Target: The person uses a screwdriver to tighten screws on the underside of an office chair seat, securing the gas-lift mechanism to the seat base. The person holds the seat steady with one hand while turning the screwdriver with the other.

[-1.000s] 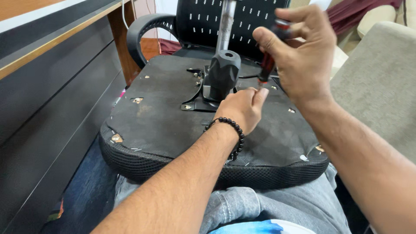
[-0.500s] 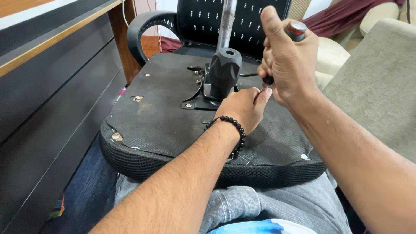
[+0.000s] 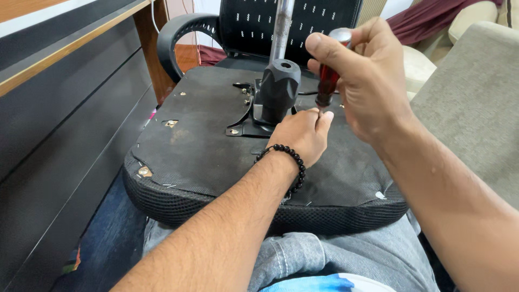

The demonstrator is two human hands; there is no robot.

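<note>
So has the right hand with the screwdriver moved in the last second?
Yes, slightly. The right hand turned the red-handled screwdriver upright and its tip now stands by the left hand fingers, right of the black mechanism housing.

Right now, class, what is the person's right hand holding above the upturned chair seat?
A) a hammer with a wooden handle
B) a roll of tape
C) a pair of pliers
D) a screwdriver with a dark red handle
D: the right hand wraps around a screwdriver with a dark red translucent handle, held upright with its tip pointing down at the chair seat, right beside the left hand.
</note>
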